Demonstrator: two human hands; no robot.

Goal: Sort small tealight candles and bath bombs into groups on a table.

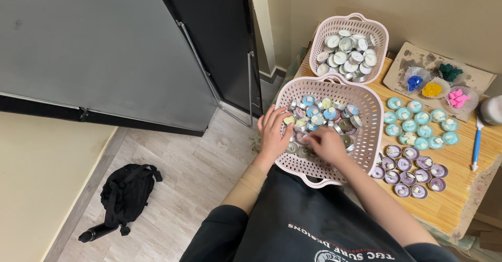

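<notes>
The left hand [273, 131] is laid over the near-left rim of a pink perforated basket [366, 136], its fingers spread loosely open and resting among the small tealight cups [319, 113] inside; nothing is gripped by it. The right hand [327, 144] is lowered into the same basket with the fingers curled down onto the cups — whether one is pinched cannot be told. The basket is set at the near-left corner of a bamboo-topped table [455, 199] and is filled with metal cups of mixed colours. Just behind it a second pink basket [324, 35] is seen, holding white tealights [348, 55]. To the right, teal candles [418, 123] and purple candles [410, 170] are laid out in rows. On the floor a black backpack [125, 194] is lying.
</notes>
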